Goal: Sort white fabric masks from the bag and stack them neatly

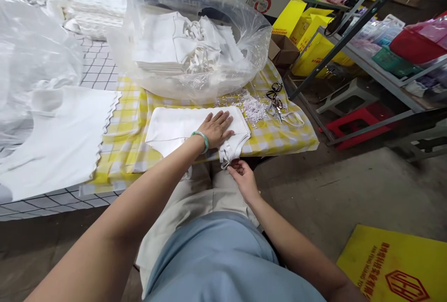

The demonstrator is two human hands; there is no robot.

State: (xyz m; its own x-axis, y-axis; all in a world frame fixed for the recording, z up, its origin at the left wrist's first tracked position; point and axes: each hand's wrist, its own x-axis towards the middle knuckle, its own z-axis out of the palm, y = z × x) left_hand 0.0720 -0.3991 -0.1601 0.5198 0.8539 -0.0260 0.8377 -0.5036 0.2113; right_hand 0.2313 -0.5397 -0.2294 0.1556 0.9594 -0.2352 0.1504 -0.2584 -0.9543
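White garment (174,122), folded or layered flat, lies at the near edge of the yellow checked cloth (129,139), right in front of the seated person; from where I stand I can't tell whether it's one piece or several. The left hand (216,129), a green bangle (205,142) at its wrist, rests palm down across it, fingers spread and gripping nothing. The right hand (244,178) seems to pinch the straps (225,154) at the lower corner, right by the table edge.

As for progress, the body looks neatly laid out, while the straps are bunched and look unfinished. Beyond it, a stack of similar pieces (157,45) sits in a clear plastic bag (200,88); whether those are done or waiting, I can't say. The heap of white clippings (254,107) beside the scissors (277,106) suggests a fair amount of snipping is already behind them.
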